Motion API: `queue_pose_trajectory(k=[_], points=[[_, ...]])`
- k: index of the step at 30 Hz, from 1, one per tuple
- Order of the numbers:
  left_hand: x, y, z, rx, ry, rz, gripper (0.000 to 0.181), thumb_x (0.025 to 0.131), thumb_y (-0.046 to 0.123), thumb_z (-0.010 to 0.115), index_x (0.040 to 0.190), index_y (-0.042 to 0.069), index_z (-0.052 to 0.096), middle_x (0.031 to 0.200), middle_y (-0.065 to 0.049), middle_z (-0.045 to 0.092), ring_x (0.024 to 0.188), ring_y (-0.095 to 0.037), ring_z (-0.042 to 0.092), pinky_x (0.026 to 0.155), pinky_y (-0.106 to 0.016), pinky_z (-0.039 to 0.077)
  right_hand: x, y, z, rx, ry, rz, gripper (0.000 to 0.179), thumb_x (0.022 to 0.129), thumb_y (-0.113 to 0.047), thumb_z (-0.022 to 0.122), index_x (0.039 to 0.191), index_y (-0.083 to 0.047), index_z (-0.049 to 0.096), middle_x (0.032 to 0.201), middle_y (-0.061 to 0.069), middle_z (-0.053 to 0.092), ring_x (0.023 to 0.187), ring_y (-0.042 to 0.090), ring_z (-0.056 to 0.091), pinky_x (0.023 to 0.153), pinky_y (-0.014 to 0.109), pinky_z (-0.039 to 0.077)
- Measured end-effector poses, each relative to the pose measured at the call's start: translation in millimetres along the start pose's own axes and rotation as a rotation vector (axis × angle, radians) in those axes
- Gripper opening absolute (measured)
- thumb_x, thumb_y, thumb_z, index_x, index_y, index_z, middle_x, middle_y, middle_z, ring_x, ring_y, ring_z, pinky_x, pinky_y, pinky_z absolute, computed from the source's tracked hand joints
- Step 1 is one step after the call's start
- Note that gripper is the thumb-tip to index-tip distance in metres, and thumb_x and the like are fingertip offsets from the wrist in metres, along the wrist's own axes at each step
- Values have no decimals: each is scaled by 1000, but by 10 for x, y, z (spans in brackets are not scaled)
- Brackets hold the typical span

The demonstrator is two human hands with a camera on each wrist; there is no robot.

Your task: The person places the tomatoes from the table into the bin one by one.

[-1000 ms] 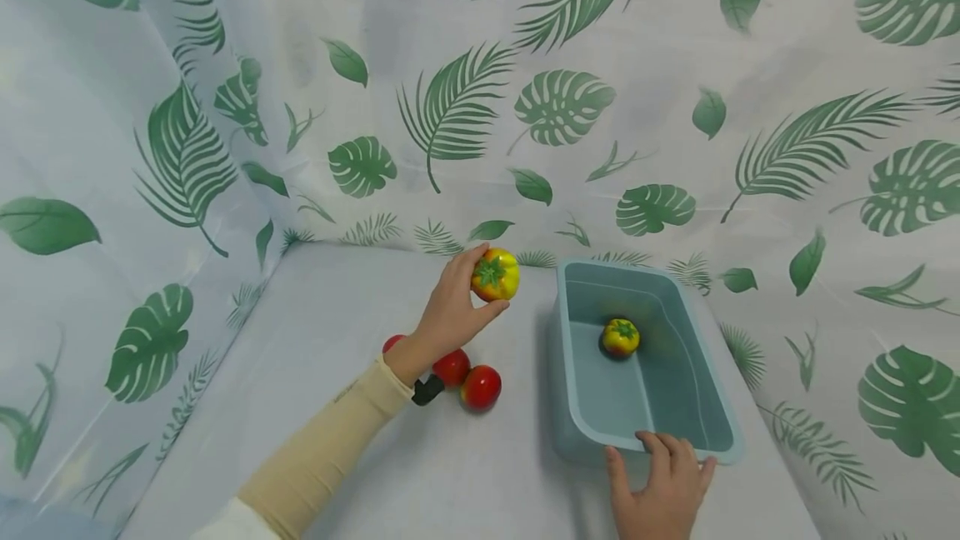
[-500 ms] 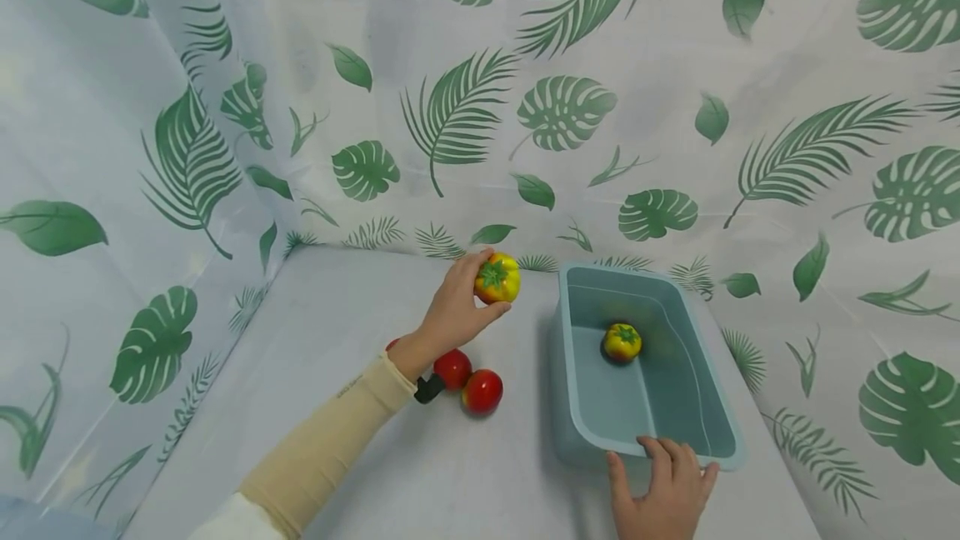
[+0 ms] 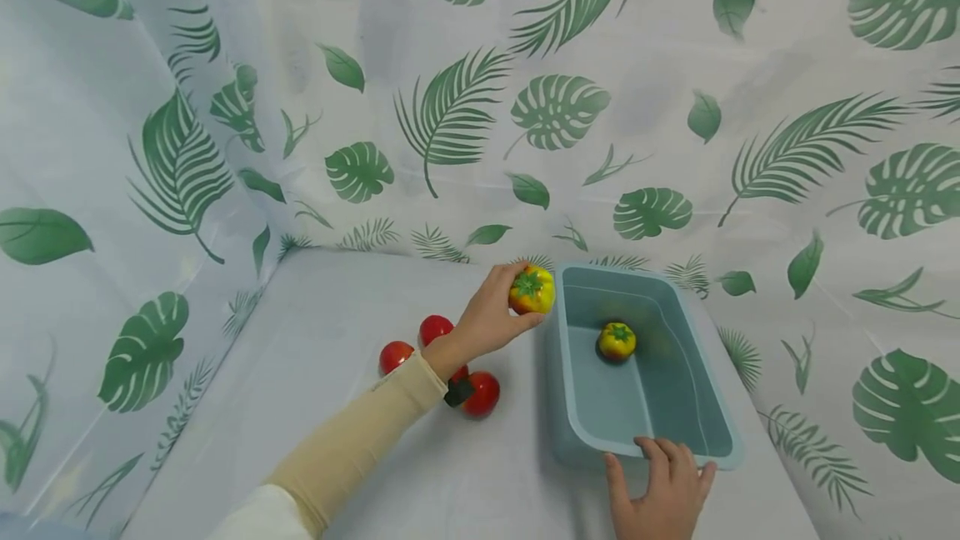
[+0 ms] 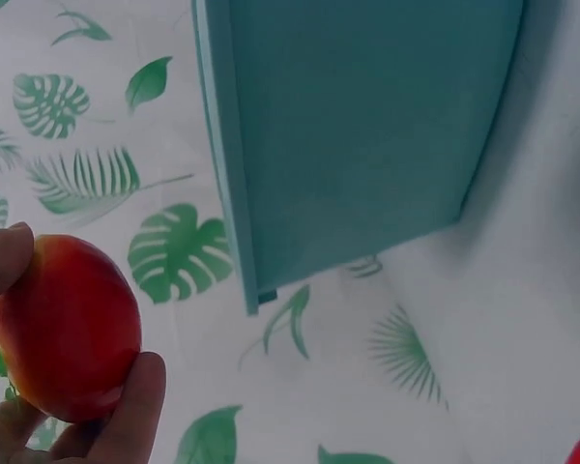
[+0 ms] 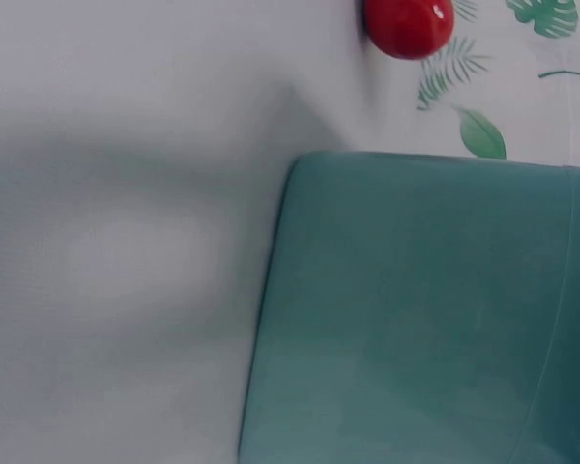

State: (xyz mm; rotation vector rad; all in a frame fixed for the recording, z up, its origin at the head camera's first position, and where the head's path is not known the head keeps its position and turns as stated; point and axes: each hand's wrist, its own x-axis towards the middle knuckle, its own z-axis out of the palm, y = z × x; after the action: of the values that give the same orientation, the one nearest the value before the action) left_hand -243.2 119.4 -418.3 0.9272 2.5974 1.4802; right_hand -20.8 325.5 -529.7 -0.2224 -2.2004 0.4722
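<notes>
In the head view my left hand [image 3: 491, 312] holds up a yellow-and-red fruit [image 3: 532, 290] with a green leafy cap, just left of the bin's far left corner. Its red-orange side [image 4: 68, 329] faces the left wrist view, where a thumb and fingers grip it. My right hand [image 3: 658, 490] has its fingers hooked over the near rim of a blue-green plastic bin [image 3: 567, 373], with the thumb along the outside. That hand is out of sight in the right wrist view. Inside the bin lies a similar yellow-and-red fruit [image 3: 617, 342], cap up.
Several red round fruits [image 3: 480, 394] lie on the white tabletop [image 3: 330, 298] left of the bin, partly covered by the left wrist. A leaf-printed sheet [image 3: 465, 107] rises behind and at both sides.
My left hand has carried the yellow-and-red fruit to the right, close to the bin, uncovering more red fruits. The right hand stays on the rim.
</notes>
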Motion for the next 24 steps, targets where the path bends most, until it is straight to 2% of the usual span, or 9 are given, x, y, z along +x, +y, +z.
queue_pose_trajectory(k=[7,11,17,24], points=[[59,79,222,-8,-75,-26,81,86,29,76,151,15,29,143,-2,43,114,-14,49,95,-25,48,4,30,34,5,32,-34,60,88,-56,61,97,2,64,94,23,58,88,46,50,102,80,5],[96,136,352,-2,-115,-7,81,86,34,75,151,16,30,146,-2,42,113,-13,51,97,-26,47,1,56,38,-8,40,-52,59,89,-55,61,96,4,64,92,24,58,86,45,50,102,80,5],[125,235,523,2,-173,65,77,86,35,74,148,15,34,141,-3,46,109,-11,53,94,-23,47,-7,95,77,-19,90,-73,62,89,-58,59,92,3,64,89,24,58,84,46,51,102,79,7],[97,279,751,66,-266,166,74,87,37,73,147,14,37,144,-2,44,120,-10,51,101,-20,42,-44,120,139,-11,135,-60,67,87,-64,56,91,2,65,90,23,58,86,46,51,102,80,7]])
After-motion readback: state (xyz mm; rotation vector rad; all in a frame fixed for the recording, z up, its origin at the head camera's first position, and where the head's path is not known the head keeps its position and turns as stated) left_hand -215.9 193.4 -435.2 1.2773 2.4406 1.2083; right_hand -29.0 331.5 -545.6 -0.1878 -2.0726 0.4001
